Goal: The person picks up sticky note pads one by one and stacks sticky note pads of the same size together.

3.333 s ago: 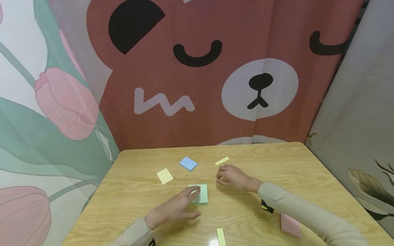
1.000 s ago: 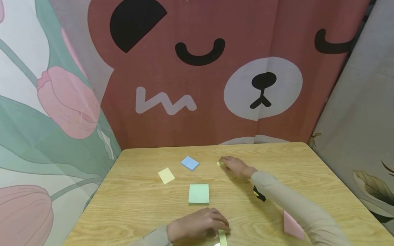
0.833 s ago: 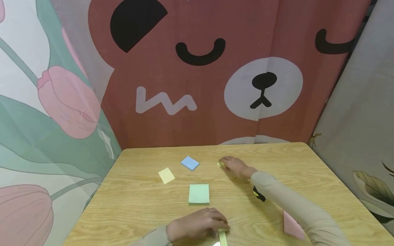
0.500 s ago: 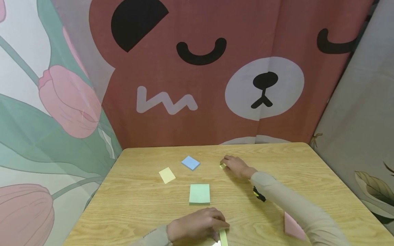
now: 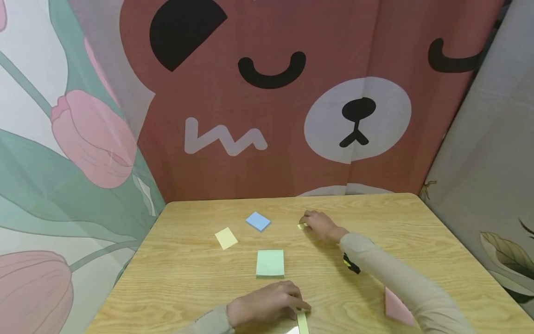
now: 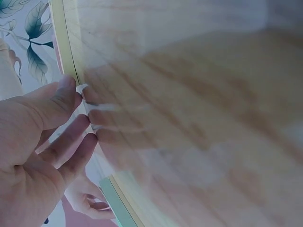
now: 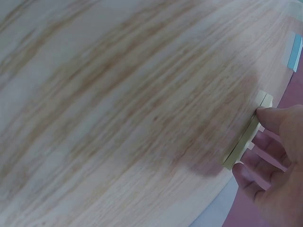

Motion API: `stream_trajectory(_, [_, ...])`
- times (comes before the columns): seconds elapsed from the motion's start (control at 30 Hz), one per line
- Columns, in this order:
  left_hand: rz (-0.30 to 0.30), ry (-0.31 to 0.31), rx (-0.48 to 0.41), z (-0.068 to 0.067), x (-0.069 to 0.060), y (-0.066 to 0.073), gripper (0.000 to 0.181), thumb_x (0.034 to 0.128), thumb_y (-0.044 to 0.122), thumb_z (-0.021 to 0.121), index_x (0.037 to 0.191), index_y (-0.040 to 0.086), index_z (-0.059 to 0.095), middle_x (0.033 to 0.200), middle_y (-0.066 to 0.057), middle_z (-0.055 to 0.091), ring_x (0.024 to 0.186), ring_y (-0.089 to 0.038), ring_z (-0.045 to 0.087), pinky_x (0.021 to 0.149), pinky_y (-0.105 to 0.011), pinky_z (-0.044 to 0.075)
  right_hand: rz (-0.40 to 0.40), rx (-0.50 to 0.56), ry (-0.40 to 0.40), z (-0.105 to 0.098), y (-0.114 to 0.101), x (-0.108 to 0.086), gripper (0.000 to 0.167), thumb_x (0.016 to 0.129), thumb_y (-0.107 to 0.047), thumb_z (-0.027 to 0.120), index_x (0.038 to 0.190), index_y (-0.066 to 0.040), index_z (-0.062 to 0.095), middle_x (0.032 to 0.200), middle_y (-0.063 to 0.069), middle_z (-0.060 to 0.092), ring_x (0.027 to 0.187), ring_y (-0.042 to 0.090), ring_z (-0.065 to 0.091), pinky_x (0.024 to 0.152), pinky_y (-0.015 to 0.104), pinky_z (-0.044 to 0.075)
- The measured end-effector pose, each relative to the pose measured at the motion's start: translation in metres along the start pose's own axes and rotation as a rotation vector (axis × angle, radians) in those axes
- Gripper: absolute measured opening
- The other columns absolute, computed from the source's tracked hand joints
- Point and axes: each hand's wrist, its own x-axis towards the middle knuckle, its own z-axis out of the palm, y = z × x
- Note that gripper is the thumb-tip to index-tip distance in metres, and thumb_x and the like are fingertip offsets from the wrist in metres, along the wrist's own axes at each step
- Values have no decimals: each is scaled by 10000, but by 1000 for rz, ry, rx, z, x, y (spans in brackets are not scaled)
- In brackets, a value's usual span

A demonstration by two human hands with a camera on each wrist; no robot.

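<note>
In the head view my left hand (image 5: 271, 302) is at the front of the table, its fingertips on the far end of a narrow yellow sticky note pad (image 5: 302, 324). The left wrist view shows thumb and forefinger pinching that strip pad (image 6: 67, 45) at its end, where a pale bit of paper sticks up. Farther back, my right hand (image 5: 320, 226) holds a second narrow yellow sticky note pad (image 5: 301, 227), mostly covered by the fingers. Seen from the right wrist, the thumb is on one side of this pad (image 7: 242, 144) and the fingers on the other.
A green sticky note pad (image 5: 270, 263) lies between the hands. Behind it are a blue pad (image 5: 258, 221) and a pale yellow square note (image 5: 226, 238). A pink pad (image 5: 398, 307) lies partly under the right sleeve. Printed curtains stand behind the wooden table (image 5: 175, 269).
My left hand has moved from over the green pad to the near strip pad. My right hand has reached forward onto the far strip pad. Over the last second both hands barely move.
</note>
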Motion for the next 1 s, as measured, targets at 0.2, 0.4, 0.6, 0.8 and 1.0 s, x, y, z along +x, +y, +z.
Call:
stream_trajectory(0.2, [-9,-7,-44,2,2,-2,297,951,215,673,1241,150,694,1026,87,657,1047,-2,535,965,-82,348,8,-10,3,2,1,0,209,911,-79,716,1120,-89,707,1066,68,630,966,282,609,778,434,537])
stream_trajectory(0.4, [-6,7,-43,3,4,-3,254,925,237,701,1158,144,739,983,85,667,988,0,546,929,-57,344,2,-7,-3,1,2,0,211,910,-80,716,1121,-88,705,1072,73,629,974,284,609,785,440,534])
stream_trajectory(0.6, [-24,-5,-76,1,4,-4,236,934,264,673,1123,151,757,976,108,661,969,21,530,899,-37,336,-7,2,-2,0,2,0,215,904,-87,724,1117,-75,702,1068,81,631,971,282,608,788,435,535])
stream_trajectory(0.8, [-19,-11,-65,2,6,-4,213,960,260,649,1109,155,760,976,112,661,967,18,525,891,-36,336,12,20,-24,-1,2,0,234,914,-112,714,1143,-66,697,1102,88,634,1000,276,615,827,423,536])
stream_trajectory(1.0, [-21,-22,-72,1,8,-4,202,960,253,653,1098,156,764,952,120,667,881,51,493,791,-12,332,13,34,-34,0,1,0,240,915,-108,712,1148,-51,695,1094,98,635,987,265,623,834,410,539])
